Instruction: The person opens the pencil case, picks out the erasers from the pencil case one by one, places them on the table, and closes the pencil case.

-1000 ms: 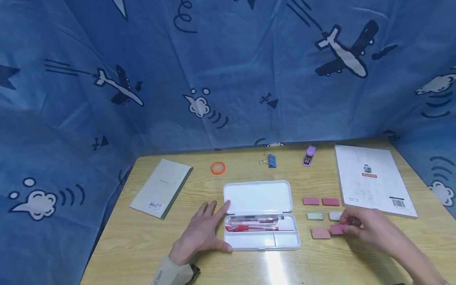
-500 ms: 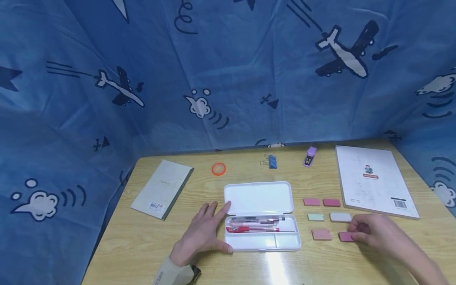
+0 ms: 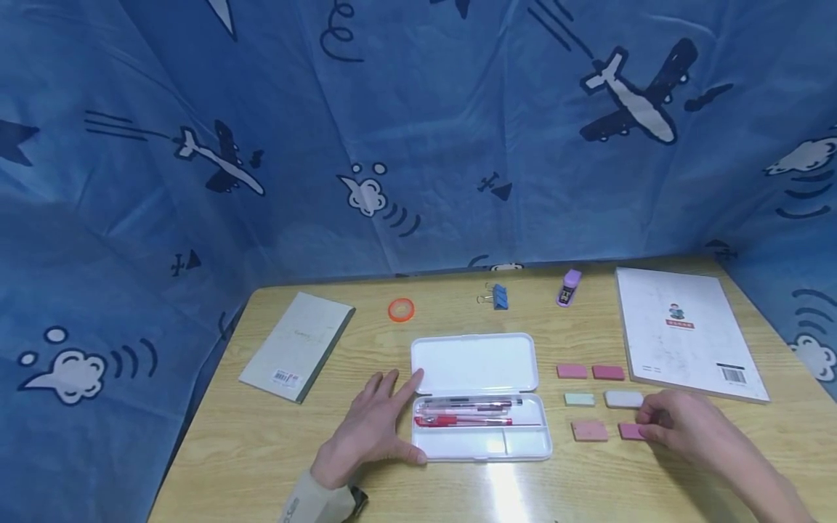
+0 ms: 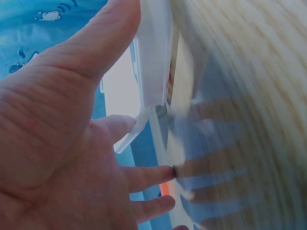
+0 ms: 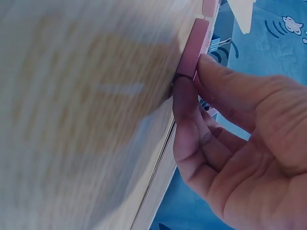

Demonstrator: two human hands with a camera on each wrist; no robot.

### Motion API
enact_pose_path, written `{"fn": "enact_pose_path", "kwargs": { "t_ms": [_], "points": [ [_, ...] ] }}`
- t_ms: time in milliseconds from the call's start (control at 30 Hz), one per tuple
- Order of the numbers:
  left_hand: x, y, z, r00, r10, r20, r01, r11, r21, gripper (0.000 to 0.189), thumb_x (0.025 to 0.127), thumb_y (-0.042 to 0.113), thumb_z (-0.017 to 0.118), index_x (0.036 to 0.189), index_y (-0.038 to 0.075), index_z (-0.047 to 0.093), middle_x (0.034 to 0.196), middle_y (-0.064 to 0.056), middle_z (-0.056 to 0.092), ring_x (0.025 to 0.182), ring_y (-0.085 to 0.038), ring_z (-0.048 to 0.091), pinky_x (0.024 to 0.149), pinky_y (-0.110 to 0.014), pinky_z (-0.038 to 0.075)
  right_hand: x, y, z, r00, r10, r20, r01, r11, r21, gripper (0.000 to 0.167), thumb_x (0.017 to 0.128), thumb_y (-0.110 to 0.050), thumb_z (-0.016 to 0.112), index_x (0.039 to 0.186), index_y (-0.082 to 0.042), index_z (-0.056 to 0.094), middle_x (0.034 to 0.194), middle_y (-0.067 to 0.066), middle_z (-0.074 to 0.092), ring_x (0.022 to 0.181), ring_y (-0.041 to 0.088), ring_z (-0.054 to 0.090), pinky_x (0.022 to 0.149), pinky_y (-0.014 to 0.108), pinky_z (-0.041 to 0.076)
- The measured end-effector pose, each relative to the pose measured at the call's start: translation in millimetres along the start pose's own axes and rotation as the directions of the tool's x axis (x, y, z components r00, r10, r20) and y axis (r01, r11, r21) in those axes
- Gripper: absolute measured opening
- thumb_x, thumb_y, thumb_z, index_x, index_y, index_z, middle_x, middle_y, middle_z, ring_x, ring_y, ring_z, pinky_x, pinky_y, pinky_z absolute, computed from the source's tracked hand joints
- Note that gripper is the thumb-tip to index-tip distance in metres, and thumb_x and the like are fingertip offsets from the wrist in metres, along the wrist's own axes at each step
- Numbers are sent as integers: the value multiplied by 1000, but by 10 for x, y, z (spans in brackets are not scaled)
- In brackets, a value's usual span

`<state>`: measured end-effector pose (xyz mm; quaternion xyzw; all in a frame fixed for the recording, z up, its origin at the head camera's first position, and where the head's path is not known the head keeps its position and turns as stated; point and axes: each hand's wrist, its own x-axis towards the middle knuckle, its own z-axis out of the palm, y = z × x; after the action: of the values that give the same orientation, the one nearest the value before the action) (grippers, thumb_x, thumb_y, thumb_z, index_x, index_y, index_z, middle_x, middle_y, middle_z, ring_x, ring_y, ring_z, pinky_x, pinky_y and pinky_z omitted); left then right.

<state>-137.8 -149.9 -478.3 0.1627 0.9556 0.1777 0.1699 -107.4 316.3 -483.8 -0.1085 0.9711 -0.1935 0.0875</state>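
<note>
In the head view, my left hand (image 3: 369, 428) lies spread at the left side of an open white pencil case (image 3: 474, 363), thumb and index finger touching its edge. Several pens (image 3: 464, 420) lie in the case's back compartment. My right hand (image 3: 686, 428) pinches a dark pink eraser (image 3: 631, 431) between thumb and finger at the table; the right wrist view shows the same eraser (image 5: 193, 48) gripped at one end. To its left sits a light pink eraser (image 3: 590, 431). Behind are a white eraser (image 3: 624, 399), a green one (image 3: 579, 399) and two more pink erasers (image 3: 608, 373).
Along the back of the table are an orange tape roll (image 3: 401, 310), a blue binder clip (image 3: 500, 296) and a purple glue-like bottle (image 3: 569, 288). A grey-green notebook (image 3: 297, 347) lies at the left, a white book (image 3: 689, 334) at the right. Blue curtain (image 3: 418, 145) surrounds the table.
My right hand has slid the dark pink eraser rightward, away from the light pink one, then slightly back left. More of the white eraser shows. My left hand has stayed in place.
</note>
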Motion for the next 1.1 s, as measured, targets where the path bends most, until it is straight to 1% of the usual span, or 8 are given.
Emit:
{"fn": "enact_pose_path", "kwargs": {
  "t_ms": [300,433,567,667,800,867,967,1100],
  "points": [
    [-7,-11,-6,1000,2,-4,-2,1000,10,133,56,67,89,163,34,19,166,-25,24,152,-53,18,119,-71,25,70,-159,-129,998,57,-2,-57,998,17,12,85,-25,80,82,-20,70,74,-10,66,67,6,53,58,24,41],
    [-10,-9,-14,1000,-8,-6,8,1000,12,132,56,66,90,163,35,19,166,-24,24,152,-52,17,120,-70,24,237,-410,-205,994,-35,-103,39,999,31,7,88,-20,77,92,-15,74,77,-8,68,68,5,55,56,23,43],
    [-7,-5,-2,1000,1,-5,-1,1000,19,132,57,66,89,163,34,18,166,-24,24,152,-53,18,119,-71,24,438,-717,-206,969,-146,-200,154,988,22,22,88,-16,77,107,-7,75,86,-1,73,70,6,59,57,25,46],
    [-5,6,20,1000,6,-3,-6,1000,19,132,56,66,89,163,34,18,166,-24,24,151,-53,18,119,-71,24,576,-937,-188,946,-224,-236,227,974,-13,34,88,-15,76,120,-3,71,105,12,74,76,16,67,61,32,55],
    [-3,22,39,1000,2,-3,-2,1000,4,132,56,66,89,163,35,18,166,-24,24,152,-53,17,120,-70,24,736,-1140,-154,929,-289,-231,275,957,-90,52,87,-12,76,134,2,61,130,24,65,100,36,71,82,48,61],
    [-5,30,39,1000,-1,-5,1,1000,3,132,56,65,90,163,36,17,166,-23,24,152,-52,17,120,-70,23,804,-1200,-132,938,-279,-206,264,959,-100,57,87,-11,76,138,4,57,128,25,66,99,36,70,84,50,60],
    [-13,35,38,1000,-1,-18,2,1000,24,133,56,65,90,163,35,17,166,-22,25,153,-51,18,121,-69,23,880,-1233,-79,944,-260,-204,247,965,-88,57,86,-9,76,138,4,57,117,22,69,86,28,69,74,43,61],
    [-39,44,32,999,5,-48,-2,998,69,132,56,65,89,163,33,19,166,-20,28,152,-49,21,121,-67,25,918,-1230,-3,909,-291,-298,281,957,-76,44,86,-4,73,129,4,64,106,18,71,75,19,66,62,33,57]
  ]
}}
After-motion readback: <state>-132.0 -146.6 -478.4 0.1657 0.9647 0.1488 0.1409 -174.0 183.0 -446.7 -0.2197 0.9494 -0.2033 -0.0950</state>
